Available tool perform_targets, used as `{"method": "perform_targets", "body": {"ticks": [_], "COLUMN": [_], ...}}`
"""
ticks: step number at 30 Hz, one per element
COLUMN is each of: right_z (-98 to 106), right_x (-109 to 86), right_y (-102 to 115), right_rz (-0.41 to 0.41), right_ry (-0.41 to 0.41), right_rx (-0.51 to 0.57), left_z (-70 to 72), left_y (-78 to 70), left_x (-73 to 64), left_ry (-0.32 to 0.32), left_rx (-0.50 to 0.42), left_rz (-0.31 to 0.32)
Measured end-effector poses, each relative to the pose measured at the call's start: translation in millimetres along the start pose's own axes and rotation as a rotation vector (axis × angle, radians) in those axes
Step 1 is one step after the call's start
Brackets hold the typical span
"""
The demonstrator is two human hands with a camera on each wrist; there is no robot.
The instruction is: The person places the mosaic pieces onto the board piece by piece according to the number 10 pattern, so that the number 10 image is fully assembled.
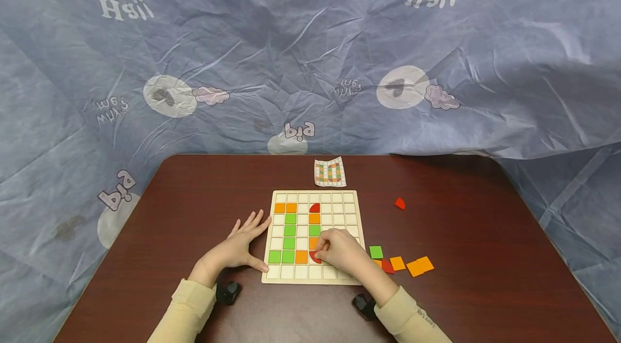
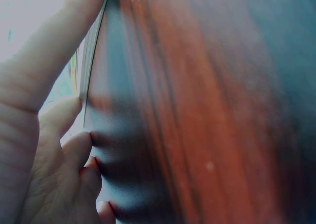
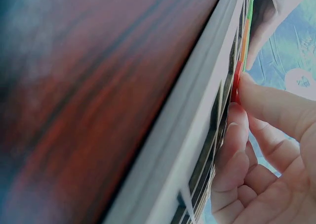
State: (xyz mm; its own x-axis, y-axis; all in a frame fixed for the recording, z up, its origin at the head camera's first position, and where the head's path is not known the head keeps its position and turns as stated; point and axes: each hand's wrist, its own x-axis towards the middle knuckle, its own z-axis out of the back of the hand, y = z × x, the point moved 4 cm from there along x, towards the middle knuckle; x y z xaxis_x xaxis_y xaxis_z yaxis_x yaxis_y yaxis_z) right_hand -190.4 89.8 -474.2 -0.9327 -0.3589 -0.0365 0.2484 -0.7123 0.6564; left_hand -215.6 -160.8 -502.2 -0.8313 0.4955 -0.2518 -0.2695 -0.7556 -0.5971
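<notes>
A white grid board [image 1: 286,272] lies on the table, with orange and green square tiles and a red quarter-circle in its cells. My right hand [image 1: 339,248] is over the board's lower middle, thumb and index finger pinching a red quarter-circle tile [image 3: 236,83] at a cell beside an orange tile [image 1: 301,257]. My left hand [image 1: 237,248] spreads along the board's left edge, thumb near the lower corner and fingertips by the upper side. In the left wrist view, straight fingers [image 2: 57,169] rest against the board's side. The right hand partly covers the cells beneath it.
Right of the board lie a loose green square [image 1: 375,252], several orange squares [image 1: 397,263] and a red piece [image 1: 387,266]. Another red quarter-circle [image 1: 400,203] sits farther back. A paper pattern card [image 1: 330,172] lies behind the board. Patterned cloth [image 1: 310,62] hangs beyond the table.
</notes>
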Motion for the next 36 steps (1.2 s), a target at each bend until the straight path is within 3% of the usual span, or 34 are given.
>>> {"method": "perform_targets", "body": {"ticks": [16,28,36], "right_z": [6.9,54.9,77.9], "right_x": [-2.9,-19.9,-39.9], "right_y": [-3.3,-34.2,-69.6], "right_rz": [-0.007,-0.181,-0.216], "right_ry": [-0.029,-0.033,-0.042], "right_rx": [0.006,0.208,0.212], "left_z": [-0.6,0.1,-1.6], "left_y": [1.9,0.1,0.8], "left_x": [0.1,-1.2,-1.6], "left_ry": [-0.007,-0.006,-0.015], "left_rx": [0.005,0.008,0.011], "left_rz": [-0.014,-0.027,-0.040]}}
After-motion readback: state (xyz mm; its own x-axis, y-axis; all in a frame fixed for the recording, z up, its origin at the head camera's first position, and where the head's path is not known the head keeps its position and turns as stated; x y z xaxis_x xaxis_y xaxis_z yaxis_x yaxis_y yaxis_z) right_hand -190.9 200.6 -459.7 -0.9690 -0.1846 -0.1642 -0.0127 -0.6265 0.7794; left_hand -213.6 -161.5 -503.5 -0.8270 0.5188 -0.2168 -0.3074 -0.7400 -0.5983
